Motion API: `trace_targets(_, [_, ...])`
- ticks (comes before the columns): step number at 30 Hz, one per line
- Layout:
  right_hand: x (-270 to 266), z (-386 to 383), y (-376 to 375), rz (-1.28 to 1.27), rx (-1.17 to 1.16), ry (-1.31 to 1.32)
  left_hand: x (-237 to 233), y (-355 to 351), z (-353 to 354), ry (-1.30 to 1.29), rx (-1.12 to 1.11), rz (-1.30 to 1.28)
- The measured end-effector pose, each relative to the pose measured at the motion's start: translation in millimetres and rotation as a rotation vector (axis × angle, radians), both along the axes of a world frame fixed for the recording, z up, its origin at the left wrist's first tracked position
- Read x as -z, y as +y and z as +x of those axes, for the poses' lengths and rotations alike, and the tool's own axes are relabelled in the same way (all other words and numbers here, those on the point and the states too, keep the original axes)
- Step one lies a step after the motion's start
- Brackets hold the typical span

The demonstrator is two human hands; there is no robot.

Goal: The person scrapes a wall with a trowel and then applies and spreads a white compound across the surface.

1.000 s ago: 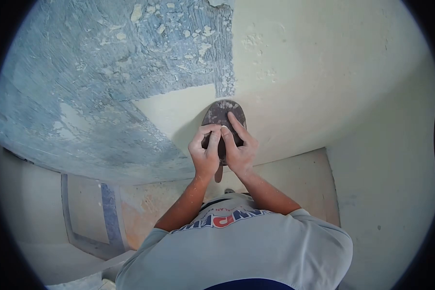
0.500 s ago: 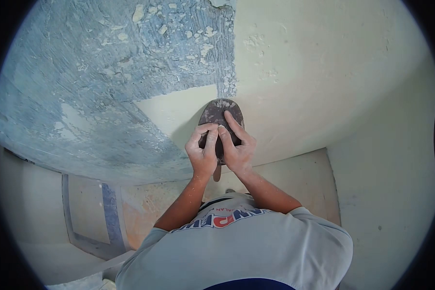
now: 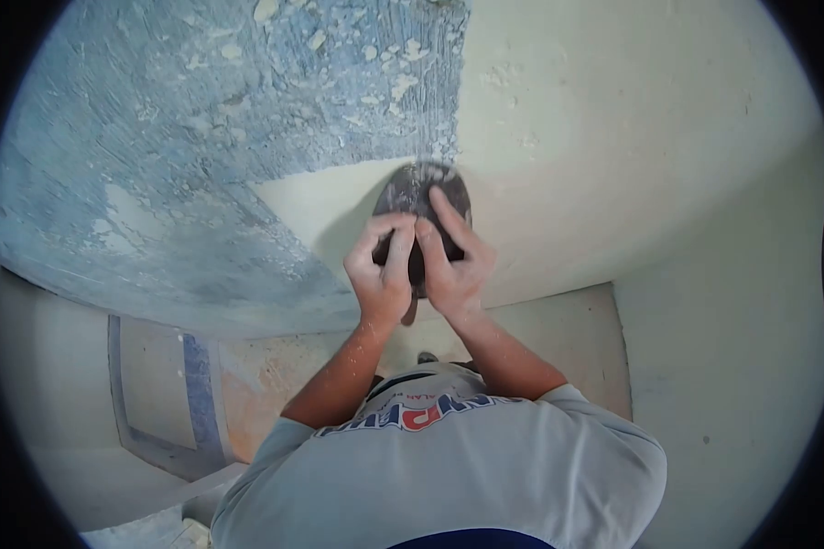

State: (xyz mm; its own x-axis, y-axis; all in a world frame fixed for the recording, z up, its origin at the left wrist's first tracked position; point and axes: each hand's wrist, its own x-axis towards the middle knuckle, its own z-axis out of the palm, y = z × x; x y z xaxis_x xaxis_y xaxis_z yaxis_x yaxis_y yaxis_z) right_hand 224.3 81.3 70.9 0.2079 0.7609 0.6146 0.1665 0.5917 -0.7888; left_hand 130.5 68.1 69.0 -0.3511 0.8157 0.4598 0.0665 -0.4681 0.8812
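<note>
A dark oval pad (image 3: 403,190), streaked with white dust, is held up at the wall in front of me. A short brown tongue or handle end (image 3: 409,313) sticks out below it. My left hand (image 3: 382,265) grips the pad's left side, thumb and index finger bent over its face. My right hand (image 3: 458,263) holds the right side, its index finger stretched along the pad's face. The fingertips of both hands meet near the pad's middle. The other fingers are hidden behind. White dust coats both hands.
The wall has a rough blue area (image 3: 192,119) with flaking patches at upper left and a smooth pale area (image 3: 613,119) at right. A side wall (image 3: 714,348) stands at right. A blue-edged panel (image 3: 160,384) is at lower left. The floor (image 3: 558,329) shows below.
Both hands and the pad have moved slightly up along the wall. My grip on the pad looks the same, and the view has shifted a little.
</note>
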Motion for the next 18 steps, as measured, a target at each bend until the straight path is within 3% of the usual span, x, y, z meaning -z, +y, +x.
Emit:
trace_targets(5, [24.8, 0.8, -3.2, 0.033, 0.032, -0.048, 27.2, -2.8, -0.5, -0.029, 0.014, -0.009])
trace_targets(10, [-10.1, 0.7, 3.6, 0.022, -0.014, -0.009, -4.6, 5.9, 0.0, -0.052, 0.003, 0.001])
trace_targets(14, [18.5, -1.5, -1.1, 0.056, 0.035, -0.041, 20.0, -0.1, -3.4, -0.01, 0.019, -0.029])
trace_targets(18, [-1.0, 0.8, -5.3, -0.067, -0.026, -0.024, 7.7, 2.9, -2.9, -0.015, 0.012, -0.006])
